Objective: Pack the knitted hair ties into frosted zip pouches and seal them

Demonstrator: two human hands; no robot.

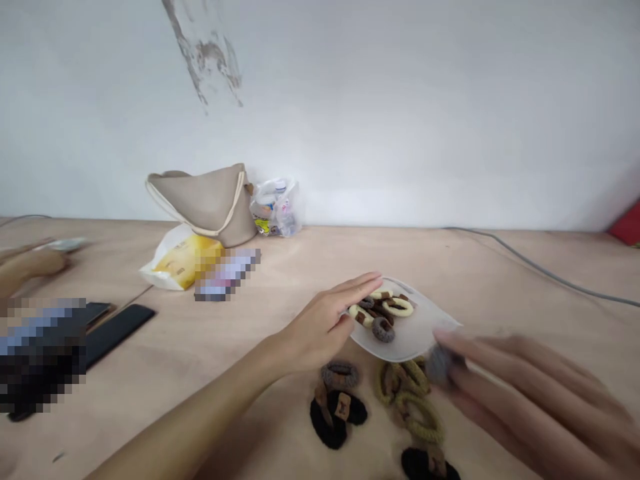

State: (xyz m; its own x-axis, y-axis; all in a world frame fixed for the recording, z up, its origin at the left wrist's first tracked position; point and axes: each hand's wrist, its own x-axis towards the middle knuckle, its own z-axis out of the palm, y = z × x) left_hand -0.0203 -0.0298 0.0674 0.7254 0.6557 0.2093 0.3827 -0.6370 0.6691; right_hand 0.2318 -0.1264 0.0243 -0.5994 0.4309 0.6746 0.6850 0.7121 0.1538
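My left hand [327, 319] rests with its fingers stretched out along the left edge of a clear plastic bag [420, 327] that holds several cream and brown hair ties [383, 310]. My right hand [505, 380], smeared by motion, sits at the bag's near right corner with a grey hair tie [440, 363] at its fingertips. More hair ties lie on the wooden table in front of the bag: a grey one [340, 375], black ones [335, 413], olive ones [410, 397], and another black one [427, 463].
A beige bucket bag [210, 200], a small clear packet [275, 207] and a yellow-and-white plastic bag [183, 260] stand at the back by the wall. Black phones [117, 330] lie at the left, near another person's hand [30, 263]. A grey cable [545, 270] crosses the right side.
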